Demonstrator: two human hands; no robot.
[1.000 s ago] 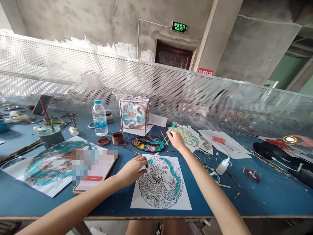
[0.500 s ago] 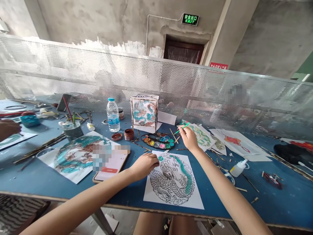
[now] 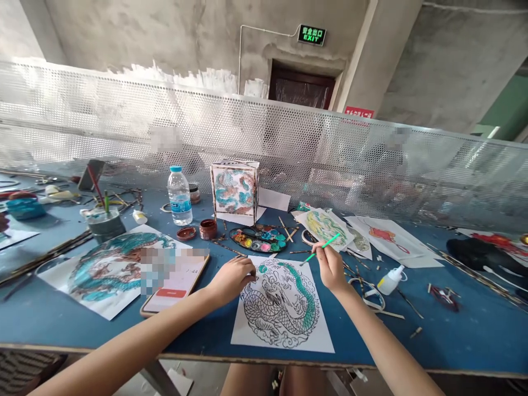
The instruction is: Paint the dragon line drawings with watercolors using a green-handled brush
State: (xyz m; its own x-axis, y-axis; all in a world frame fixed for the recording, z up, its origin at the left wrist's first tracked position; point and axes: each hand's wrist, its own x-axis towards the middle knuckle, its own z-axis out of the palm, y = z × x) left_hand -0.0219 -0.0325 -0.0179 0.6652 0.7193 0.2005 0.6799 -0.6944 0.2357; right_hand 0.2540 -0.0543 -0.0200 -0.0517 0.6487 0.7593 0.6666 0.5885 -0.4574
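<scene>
A white sheet with a black dragon outline, partly filled in teal, lies at the near edge of the blue table. My left hand rests on the sheet's upper left corner with its fingers curled and pressed down. My right hand hovers over the sheet's upper right corner, pinching a green paintbrush whose tip points toward the drawing. An oval paint palette with several colour wells sits just beyond the sheet.
A phone and a painted dragon sheet lie to the left. Behind stand a water bottle, a paper lantern box, small paint jars and a brush cup. Painted sheets and a glue bottle lie right. A perforated metal screen backs the table.
My right hand with the brush has drawn back from the palette area to above the dragon sheet's upper right. My left hand has stayed on the sheet.
</scene>
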